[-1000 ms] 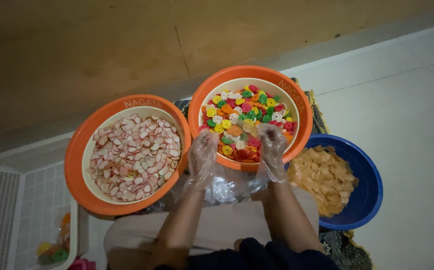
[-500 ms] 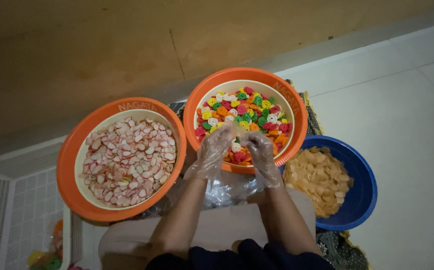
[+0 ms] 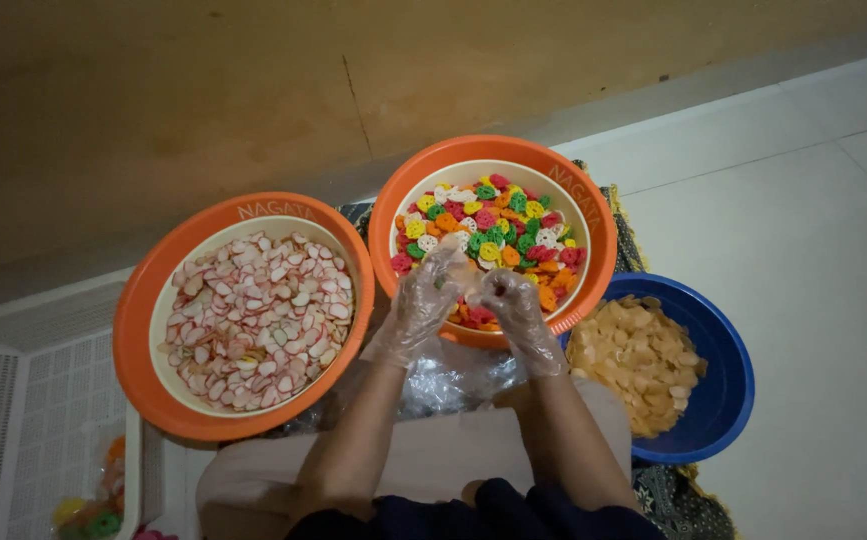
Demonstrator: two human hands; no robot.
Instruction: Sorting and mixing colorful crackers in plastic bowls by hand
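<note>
The pale tiled floor (image 3: 813, 200) carries everything; a dark patterned mat (image 3: 668, 495) lies on it under the basins, its edge showing beyond and below the gloved hands; on it, just past the fingertips, sits an orange basin of multicoloured crackers (image 3: 583, 205); to the left of the hands, an orange basin of pink-and-white crackers (image 3: 143, 300); to their right, touching the first basin, a blue basin of pale yellow chips (image 3: 723, 350); far left stands a white perforated crate (image 3: 13, 420); crumpled clear plastic (image 3: 453, 375) lies beneath the wrists.
</note>
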